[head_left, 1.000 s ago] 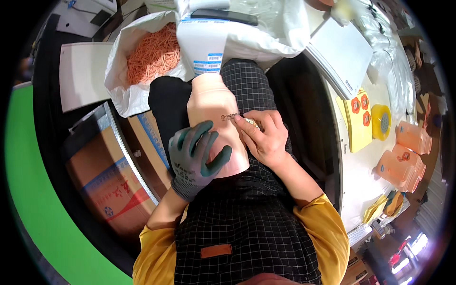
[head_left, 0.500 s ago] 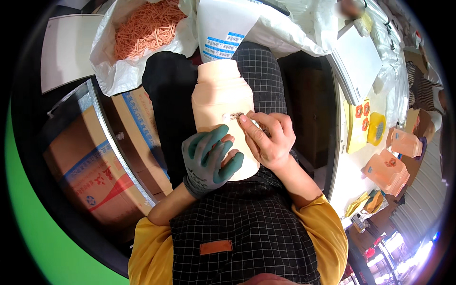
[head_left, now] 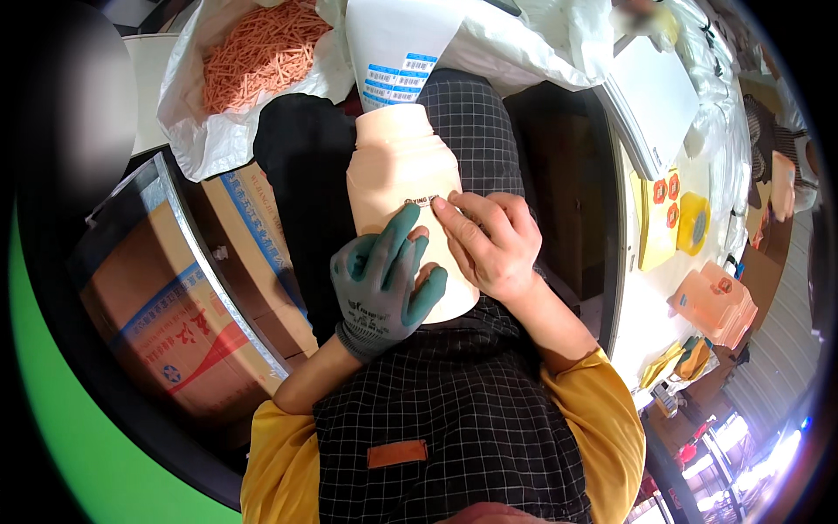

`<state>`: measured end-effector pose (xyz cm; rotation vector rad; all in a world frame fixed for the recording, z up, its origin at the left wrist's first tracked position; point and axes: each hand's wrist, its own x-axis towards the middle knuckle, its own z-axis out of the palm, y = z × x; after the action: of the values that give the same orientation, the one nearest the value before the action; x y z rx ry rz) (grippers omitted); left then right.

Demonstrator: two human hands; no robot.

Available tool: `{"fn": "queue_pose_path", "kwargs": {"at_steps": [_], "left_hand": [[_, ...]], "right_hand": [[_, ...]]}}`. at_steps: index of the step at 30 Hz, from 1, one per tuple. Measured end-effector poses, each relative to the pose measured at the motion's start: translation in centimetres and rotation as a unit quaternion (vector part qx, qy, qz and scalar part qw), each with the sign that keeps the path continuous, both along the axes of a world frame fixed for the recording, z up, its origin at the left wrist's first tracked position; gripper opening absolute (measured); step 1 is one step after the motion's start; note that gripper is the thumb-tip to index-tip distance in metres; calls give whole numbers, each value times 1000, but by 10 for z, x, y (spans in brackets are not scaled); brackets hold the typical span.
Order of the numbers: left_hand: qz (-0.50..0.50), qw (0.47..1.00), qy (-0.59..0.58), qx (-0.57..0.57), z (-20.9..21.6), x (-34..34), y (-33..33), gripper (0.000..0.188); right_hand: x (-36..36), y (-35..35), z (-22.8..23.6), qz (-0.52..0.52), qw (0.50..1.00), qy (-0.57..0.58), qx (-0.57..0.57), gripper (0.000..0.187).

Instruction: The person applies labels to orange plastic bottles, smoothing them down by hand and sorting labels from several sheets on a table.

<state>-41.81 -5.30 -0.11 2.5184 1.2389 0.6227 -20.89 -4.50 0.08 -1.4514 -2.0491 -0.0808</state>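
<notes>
A peach jar-shaped container (head_left: 393, 175) lies in my lap, its neck pointing away from me. A small label with dark print (head_left: 417, 201) sits across its front. My left hand (head_left: 384, 284), in a grey-green glove with some bare fingertips, rests over the lower left of the container with its fingers spread. Its index fingertip is just below the label's left part. My right hand (head_left: 493, 240) is bare, with thumb and forefinger closed at the label's right end. Beyond the neck lies a white sheet of blue-and-white stickers (head_left: 397, 52).
A white bag of peach paper shreds (head_left: 266, 57) stands ahead left; cartons (head_left: 205, 349) are at left. The right-hand table (head_left: 637, 332) holds yellow sheets (head_left: 653, 218), a yellow tape roll (head_left: 693, 223) and stacked peach containers (head_left: 716, 301). A blurred grey shape (head_left: 96, 96) is upper left.
My left index finger has moved up toward the label; my right hand stays at its right end. A separate peach container at far right has moved away from the stack. A grey shape entered upper left.
</notes>
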Motion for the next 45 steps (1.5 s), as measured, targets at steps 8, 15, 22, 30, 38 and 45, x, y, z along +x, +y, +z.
{"fn": "queue_pose_path", "kwargs": {"at_steps": [8,15,22,30,38,45], "left_hand": [[-2,998,-61,-10,5,16,3,35],[21,999,-48,-9,9,17,4,42],[11,989,-144,4,16,-7,35,46],[-26,860,-297,-415,6,-51,188,38],[1,968,-77,-239,-55,2,193,35],[-368,927,-67,-31,99,169,104,46]], "right_hand": [[10,-4,1,-83,996,-1,-43,42],[6,0,11,28,992,126,-3,52],[6,-24,-21,-70,959,242,-129,43],[-38,-32,32,96,945,305,-75,45],[99,-90,36,-277,911,304,-25,30],[240,-156,10,-502,856,120,25,17]]}}
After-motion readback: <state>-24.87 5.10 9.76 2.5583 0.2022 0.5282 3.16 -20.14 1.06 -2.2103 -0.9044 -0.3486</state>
